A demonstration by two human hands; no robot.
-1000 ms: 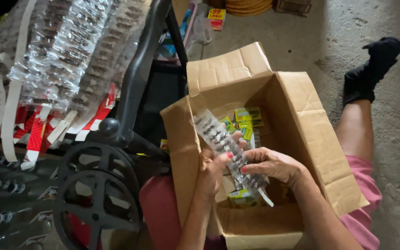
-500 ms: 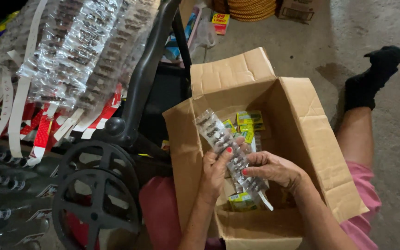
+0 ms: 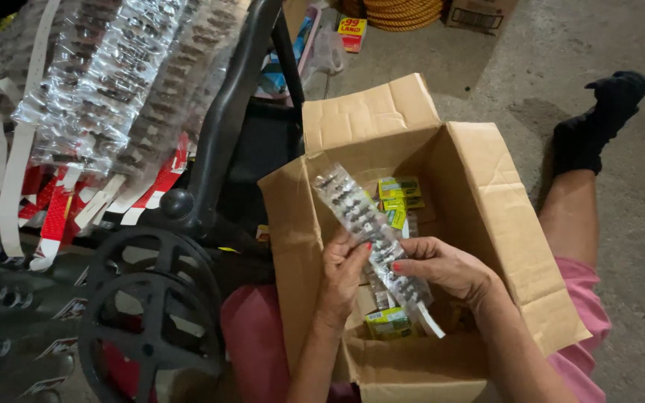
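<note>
Both my hands hold a long clear plastic strip point(image 3: 352, 213) packed with small dark items, slanting over an open cardboard box point(image 3: 487, 172). My left hand point(image 3: 343, 270) pinches the strip's left edge near its middle. My right hand point(image 3: 446, 267) grips it from the right, a bit lower. The strip's upper end points up-left and its white lower tip point(image 3: 431, 322) hangs inside the box. Small yellow-green packets point(image 3: 399, 195) lie in the box, and another packet point(image 3: 388, 322) lies below my hands.
Several similar clear strips with red and white tails point(image 3: 106, 82) hang at the upper left on a black stand point(image 3: 225, 127). A black wheel point(image 3: 147, 313) sits below them. My leg in a black sock point(image 3: 599, 127) stretches along the box's right side on the concrete floor. A rope coil point(image 3: 404, 11) lies far back.
The strip has tilted slightly and stays in both hands above the box. The view has shifted a little; my hands remain at nearly the same spot.
</note>
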